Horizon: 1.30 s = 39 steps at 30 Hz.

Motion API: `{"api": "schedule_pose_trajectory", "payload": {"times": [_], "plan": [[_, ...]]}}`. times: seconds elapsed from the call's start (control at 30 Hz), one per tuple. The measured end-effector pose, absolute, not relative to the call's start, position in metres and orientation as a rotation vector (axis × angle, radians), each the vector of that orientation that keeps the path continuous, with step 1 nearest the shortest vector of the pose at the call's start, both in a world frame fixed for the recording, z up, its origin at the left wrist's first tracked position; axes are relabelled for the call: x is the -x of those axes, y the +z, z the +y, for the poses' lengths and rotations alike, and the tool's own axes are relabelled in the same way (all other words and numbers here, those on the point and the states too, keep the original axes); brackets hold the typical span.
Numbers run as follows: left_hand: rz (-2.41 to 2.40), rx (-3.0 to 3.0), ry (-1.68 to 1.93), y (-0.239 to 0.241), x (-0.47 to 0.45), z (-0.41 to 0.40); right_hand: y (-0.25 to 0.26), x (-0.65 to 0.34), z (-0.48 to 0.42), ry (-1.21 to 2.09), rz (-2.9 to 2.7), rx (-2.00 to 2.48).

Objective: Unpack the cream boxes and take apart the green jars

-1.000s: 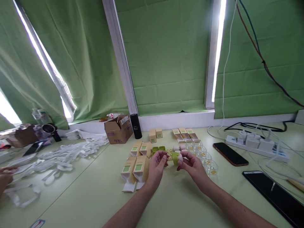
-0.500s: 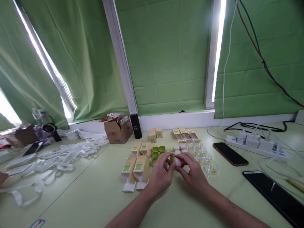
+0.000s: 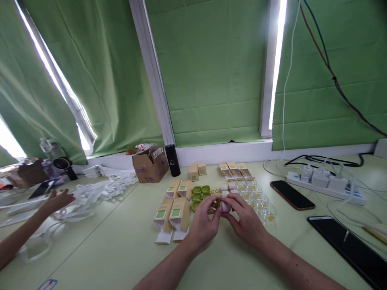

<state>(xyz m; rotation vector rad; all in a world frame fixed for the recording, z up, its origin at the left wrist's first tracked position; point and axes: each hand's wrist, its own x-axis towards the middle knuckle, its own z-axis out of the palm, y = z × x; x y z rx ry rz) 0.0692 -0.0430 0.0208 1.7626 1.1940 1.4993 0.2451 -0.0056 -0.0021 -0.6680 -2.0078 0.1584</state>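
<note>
In the middle of the table my left hand pinches a small green piece, mostly hidden by fingers. My right hand is closed on a small white rounded piece, which meets the green one. Just beyond my left hand stand several green square cups. More white rounded pieces lie behind the fingertips, beside tiny yellowish pieces. Right of my right hand are several clear cups with yellow centres. Beige cartons with green labels, flaps open, lie left of my left hand.
Further beige boxes, a brown cardboard box and a black cylinder stand at the back. Phone, tablet and power strip lie right. Another person's hand is over white straps at left.
The other person's arm has reached further in from the left, over the white straps. My hands stay nearly in place, with the white piece turned slightly against the green one.
</note>
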Motion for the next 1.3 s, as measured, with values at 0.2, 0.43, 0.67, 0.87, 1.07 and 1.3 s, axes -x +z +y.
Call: {"api": "schedule_pose_trajectory", "payload": {"times": [0.2, 0.43, 0.67, 0.87, 1.07, 1.3], "plan": [[1.163, -1.743, 1.526, 0.023, -0.07, -0.045, 0.0, -0.246, -0.007, 0.143, -2.01, 0.662], [1.229, -1.854, 1.527, 0.019, -0.071, -0.044, 0.001, -0.244, -0.009, 0.107, -2.017, 0.691], [1.27, -1.806, 1.526, 0.021, -0.075, -0.041, -0.004, -0.238, -0.01, 0.076, -2.022, 0.727], [1.332, -1.742, 1.537, 0.026, -0.078, -0.043, -0.003, -0.234, -0.011, 0.043, -2.013, 0.728], [1.422, -1.833, 1.491, 0.022, -0.079, -0.043, -0.006, -0.231, -0.012, -0.028, -2.01, 0.749], [1.348, -1.889, 1.483, 0.022, -0.073, -0.042, -0.004, -0.233, -0.011, 0.101, -1.981, 0.733]]}}
